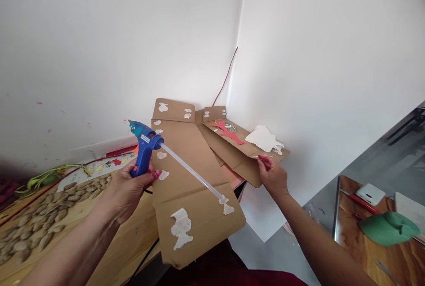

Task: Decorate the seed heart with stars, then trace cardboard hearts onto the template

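My left hand [129,188] is wrapped round the handle of a blue glue gun [143,155], whose nozzle points up and to the left. A long clear glue stick [189,168] juts out of its back, over an opened cardboard box [199,208]. White torn paper patches [182,228] cling to the cardboard. To the right, my right hand [270,175] has its fingertips pinched at the near edge of a raised cardboard flap [232,157]. What they hold is too small to make out. On that flap lie a red cutout [229,133], thin coloured loops [229,125] and a white cutout [262,139].
Many peanuts in shells [40,215] and yellow-green yarn [43,179] lie on the wooden table [141,237] at left. White walls meet behind the box. A second table [365,250] at right bears a green cap-like piece [388,228] and a white case [371,194].
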`<move>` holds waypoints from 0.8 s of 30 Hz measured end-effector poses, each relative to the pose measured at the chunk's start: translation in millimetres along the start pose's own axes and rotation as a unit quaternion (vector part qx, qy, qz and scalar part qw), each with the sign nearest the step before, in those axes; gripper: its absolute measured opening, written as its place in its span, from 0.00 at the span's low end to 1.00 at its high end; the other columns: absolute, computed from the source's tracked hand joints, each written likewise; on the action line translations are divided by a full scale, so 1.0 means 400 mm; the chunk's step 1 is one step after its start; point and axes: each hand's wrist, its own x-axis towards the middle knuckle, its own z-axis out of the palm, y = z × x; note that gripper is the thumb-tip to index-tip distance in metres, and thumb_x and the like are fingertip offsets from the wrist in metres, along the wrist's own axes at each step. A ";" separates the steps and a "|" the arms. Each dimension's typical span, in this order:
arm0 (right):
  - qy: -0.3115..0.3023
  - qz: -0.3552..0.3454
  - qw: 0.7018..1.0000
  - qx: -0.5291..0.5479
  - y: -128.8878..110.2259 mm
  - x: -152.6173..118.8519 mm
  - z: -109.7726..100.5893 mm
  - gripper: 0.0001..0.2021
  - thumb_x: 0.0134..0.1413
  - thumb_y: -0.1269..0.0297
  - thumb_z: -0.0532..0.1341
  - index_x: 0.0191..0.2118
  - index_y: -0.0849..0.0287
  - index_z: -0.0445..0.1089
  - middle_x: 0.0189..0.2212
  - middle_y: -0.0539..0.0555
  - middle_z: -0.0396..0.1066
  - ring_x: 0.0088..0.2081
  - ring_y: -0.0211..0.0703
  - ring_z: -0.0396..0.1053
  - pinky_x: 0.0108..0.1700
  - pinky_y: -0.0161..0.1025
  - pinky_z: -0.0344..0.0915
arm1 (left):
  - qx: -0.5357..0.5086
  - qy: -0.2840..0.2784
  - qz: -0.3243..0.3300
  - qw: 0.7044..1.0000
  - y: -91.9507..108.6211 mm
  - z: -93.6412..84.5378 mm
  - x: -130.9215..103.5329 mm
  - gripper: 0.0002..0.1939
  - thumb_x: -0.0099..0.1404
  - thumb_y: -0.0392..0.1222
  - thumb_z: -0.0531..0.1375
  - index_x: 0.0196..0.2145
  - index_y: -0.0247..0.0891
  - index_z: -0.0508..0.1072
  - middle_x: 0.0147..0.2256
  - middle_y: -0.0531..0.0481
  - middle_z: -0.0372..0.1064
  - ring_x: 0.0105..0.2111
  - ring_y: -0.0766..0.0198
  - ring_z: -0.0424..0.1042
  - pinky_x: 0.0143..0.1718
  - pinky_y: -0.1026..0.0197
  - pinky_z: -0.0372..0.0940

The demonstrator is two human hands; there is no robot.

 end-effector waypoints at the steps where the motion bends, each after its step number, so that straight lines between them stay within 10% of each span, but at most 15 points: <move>1: -0.007 -0.002 1.000 -0.005 0.000 -0.004 0.000 0.15 0.61 0.55 0.57 0.46 0.57 0.76 0.40 0.58 0.83 0.42 0.54 0.81 0.44 0.47 0.74 | -0.001 -0.001 -0.003 1.000 -0.001 -0.002 -0.003 0.25 0.33 0.36 0.76 0.27 0.39 0.68 0.26 0.61 0.67 0.27 0.70 0.63 0.30 0.67 0.59; 12: -0.112 -0.015 0.992 -0.065 -0.041 -0.032 -0.024 0.14 0.61 0.58 0.60 0.49 0.56 0.75 0.43 0.56 0.82 0.44 0.52 0.80 0.46 0.45 0.72 | 0.000 0.014 -0.016 1.000 0.009 -0.052 -0.043 0.30 0.30 0.42 0.80 0.28 0.38 0.67 0.27 0.59 0.66 0.27 0.70 0.63 0.26 0.70 0.59; 19: -0.198 -0.007 0.973 -0.117 -0.087 -0.029 -0.081 0.13 0.62 0.56 0.60 0.44 0.56 0.78 0.27 0.52 0.80 0.30 0.49 0.78 0.32 0.42 0.68 | 0.020 0.061 -0.017 0.998 0.023 -0.106 -0.066 0.31 0.29 0.43 0.80 0.30 0.40 0.70 0.29 0.57 0.65 0.29 0.68 0.64 0.26 0.71 0.63; 24: -0.253 -0.128 0.950 -0.130 -0.177 -0.029 -0.039 0.15 0.66 0.61 0.56 0.49 0.56 0.78 0.43 0.57 0.80 0.47 0.51 0.74 0.51 0.46 0.67 | 0.010 0.086 0.017 0.996 -0.003 -0.166 -0.059 0.28 0.31 0.39 0.79 0.29 0.41 0.71 0.30 0.57 0.66 0.30 0.68 0.66 0.27 0.73 0.65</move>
